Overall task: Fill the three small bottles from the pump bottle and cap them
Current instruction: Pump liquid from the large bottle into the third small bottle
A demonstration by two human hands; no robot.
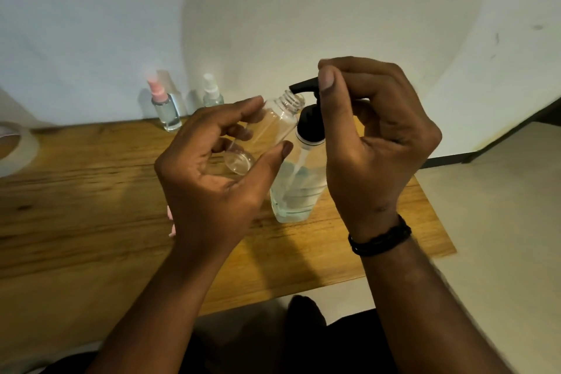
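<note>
Item: clear uncapped small bottle [274,124], pinched in our left hand [212,170], long axis tilted, threaded mouth just below the black pump spout [302,84], where our right hand [373,133] grips the pump head.

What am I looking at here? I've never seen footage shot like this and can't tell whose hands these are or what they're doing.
There is no machine here: a camera worn on a person's head looks forward and down, so both hands are that person's own. The left hand holds a small clear bottle, uncapped and tilted so its mouth sits by the black nozzle. The right hand has its fingers curled over the black head of the pump bottle, which stands on the wooden table. By the wall stand two more small bottles, one with a pink top, one with a white top. At the left edge lies a roll of tape.
</note>
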